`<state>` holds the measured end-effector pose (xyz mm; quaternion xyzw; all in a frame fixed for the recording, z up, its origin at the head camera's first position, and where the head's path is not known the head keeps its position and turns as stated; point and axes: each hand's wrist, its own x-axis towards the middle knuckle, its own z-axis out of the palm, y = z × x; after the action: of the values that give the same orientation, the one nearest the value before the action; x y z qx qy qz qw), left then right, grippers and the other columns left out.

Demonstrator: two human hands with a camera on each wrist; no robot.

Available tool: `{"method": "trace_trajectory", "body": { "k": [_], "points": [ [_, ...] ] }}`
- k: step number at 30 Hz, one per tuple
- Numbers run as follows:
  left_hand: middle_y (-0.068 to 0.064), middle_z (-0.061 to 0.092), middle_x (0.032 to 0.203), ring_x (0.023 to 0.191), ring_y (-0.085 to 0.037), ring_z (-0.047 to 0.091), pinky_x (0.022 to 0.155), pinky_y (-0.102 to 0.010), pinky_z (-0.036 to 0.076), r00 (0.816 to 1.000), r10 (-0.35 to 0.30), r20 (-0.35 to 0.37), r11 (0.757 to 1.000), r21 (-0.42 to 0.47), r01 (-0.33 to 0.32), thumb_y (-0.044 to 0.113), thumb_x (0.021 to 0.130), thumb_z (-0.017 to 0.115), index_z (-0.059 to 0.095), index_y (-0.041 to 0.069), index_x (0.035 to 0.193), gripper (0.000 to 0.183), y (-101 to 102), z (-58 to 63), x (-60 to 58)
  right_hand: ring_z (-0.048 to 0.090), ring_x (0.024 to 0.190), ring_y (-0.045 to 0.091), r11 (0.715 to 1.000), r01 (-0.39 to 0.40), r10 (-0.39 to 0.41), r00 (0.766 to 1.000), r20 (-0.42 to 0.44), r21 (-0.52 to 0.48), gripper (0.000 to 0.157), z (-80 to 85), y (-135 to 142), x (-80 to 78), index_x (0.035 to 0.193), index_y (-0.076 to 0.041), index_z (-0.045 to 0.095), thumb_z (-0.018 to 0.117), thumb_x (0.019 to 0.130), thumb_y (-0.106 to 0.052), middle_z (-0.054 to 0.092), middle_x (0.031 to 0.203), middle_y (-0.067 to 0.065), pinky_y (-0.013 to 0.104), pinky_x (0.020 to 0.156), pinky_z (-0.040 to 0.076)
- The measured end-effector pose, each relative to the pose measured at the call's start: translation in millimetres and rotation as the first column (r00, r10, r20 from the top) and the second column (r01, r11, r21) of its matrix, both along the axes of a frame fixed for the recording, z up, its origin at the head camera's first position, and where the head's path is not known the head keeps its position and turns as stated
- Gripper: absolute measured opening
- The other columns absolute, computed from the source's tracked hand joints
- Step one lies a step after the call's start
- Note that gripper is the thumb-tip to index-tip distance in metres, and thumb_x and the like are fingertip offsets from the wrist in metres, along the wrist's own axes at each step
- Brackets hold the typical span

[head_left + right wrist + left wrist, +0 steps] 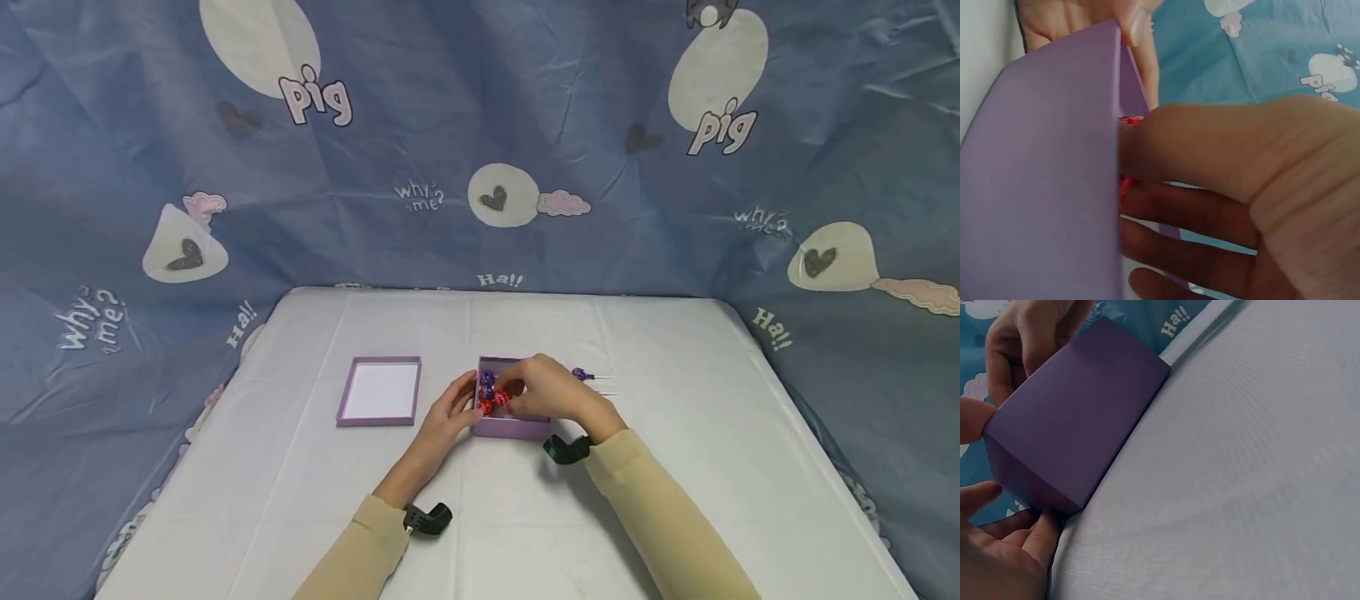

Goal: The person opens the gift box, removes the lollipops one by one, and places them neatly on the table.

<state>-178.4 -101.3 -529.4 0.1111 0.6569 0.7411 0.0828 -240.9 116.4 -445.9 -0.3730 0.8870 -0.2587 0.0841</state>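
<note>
A purple box [512,428] stands upright and uncovered on the table. Against its left side my left hand [446,414] holds it, the thumb at the front left corner and the other fingers along the wall. My right hand [553,388] reaches into the box and pinches a red-wrapped lollipop [502,398] there; its stick is hidden. Other lollipops lie at the box's left side, a red one [486,407] and purple-blue ones [488,379]. In the right wrist view, the front wall [1047,162] hides the fingertips and most of the contents.
Left of the box lies a shallow purple lid [377,422] with its white inside up. Just right of the box is a purple lollipop [581,374] with its white stick pointing right. Another white stick [609,393] shows nearer, its head hidden behind my right hand.
</note>
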Motion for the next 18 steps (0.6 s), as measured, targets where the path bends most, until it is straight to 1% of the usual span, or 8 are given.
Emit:
{"method": "trace_trajectory", "body": {
  "k": [3, 7, 12, 15, 18],
  "points": [
    [-0.012, 0.031, 0.16, 0.148, -0.028, 0.028, 0.118, -0.038, 0.028, 1.0, 0.006, 0.003, 1.0, -0.013, -0.006, 0.009, 0.095, 0.063, 0.032, 0.014, 0.158, 0.07, 0.2, -0.2, -0.5, 0.066, 0.084, 0.009, 1.0, -0.005, 0.004, 1.0, -0.02, -0.022, 0.025, 4.7, 2.4, 0.9, 0.104, -0.014, 0.078, 0.081, 0.08, -0.012, 0.071, 0.091, -0.009, 0.025, 0.075, 0.054],
    [-0.013, 0.03, 0.161, 0.148, -0.028, 0.028, 0.119, -0.038, 0.028, 1.0, 0.007, 0.001, 1.0, -0.014, -0.007, 0.01, 0.095, 0.063, 0.032, 0.013, 0.158, 0.07, 0.1, 0.5, -0.1, 0.067, 0.088, 0.01, 0.999, 0.005, -0.006, 1.0, -0.024, -0.04, 0.027, 10.5, 6.1, 3.2, 0.107, -0.014, 0.077, 0.082, 0.081, -0.014, 0.072, 0.095, -0.01, 0.027, 0.078, 0.055],
    [-0.013, 0.032, 0.16, 0.147, -0.028, 0.03, 0.118, -0.038, 0.029, 1.0, 0.01, -0.003, 1.0, -0.003, -0.01, 0.007, 0.096, 0.062, 0.032, 0.012, 0.157, 0.069, 1.0, -1.1, -1.8, 0.068, 0.088, 0.011, 0.998, 0.013, -0.015, 0.999, -0.03, -0.054, 0.027, 16.0, 10.8, 5.2, 0.108, -0.012, 0.077, 0.082, 0.082, -0.013, 0.072, 0.096, -0.008, 0.033, 0.08, 0.057],
    [-0.013, 0.032, 0.16, 0.148, -0.027, 0.029, 0.118, -0.038, 0.028, 1.0, 0.008, -0.004, 1.0, -0.003, -0.008, 0.006, 0.096, 0.061, 0.033, 0.012, 0.157, 0.067, 1.6, -2.7, -1.9, 0.068, 0.088, 0.012, 0.997, 0.007, -0.008, 1.0, -0.014, -0.071, 0.026, 18.2, 12.7, 6.6, 0.108, -0.012, 0.076, 0.081, 0.082, -0.012, 0.073, 0.096, -0.007, 0.036, 0.08, 0.058],
    [-0.013, 0.032, 0.16, 0.148, -0.027, 0.029, 0.119, -0.039, 0.027, 1.0, 0.003, -0.005, 1.0, -0.006, -0.003, 0.008, 0.097, 0.061, 0.033, 0.013, 0.157, 0.066, 2.1, -2.7, -2.3, 0.067, 0.087, 0.011, 0.996, 0.001, -0.002, 1.0, -0.004, -0.084, 0.026, 20.7, 14.2, 7.4, 0.109, -0.011, 0.076, 0.081, 0.083, -0.012, 0.073, 0.096, -0.007, 0.035, 0.079, 0.059]
  ]
}}
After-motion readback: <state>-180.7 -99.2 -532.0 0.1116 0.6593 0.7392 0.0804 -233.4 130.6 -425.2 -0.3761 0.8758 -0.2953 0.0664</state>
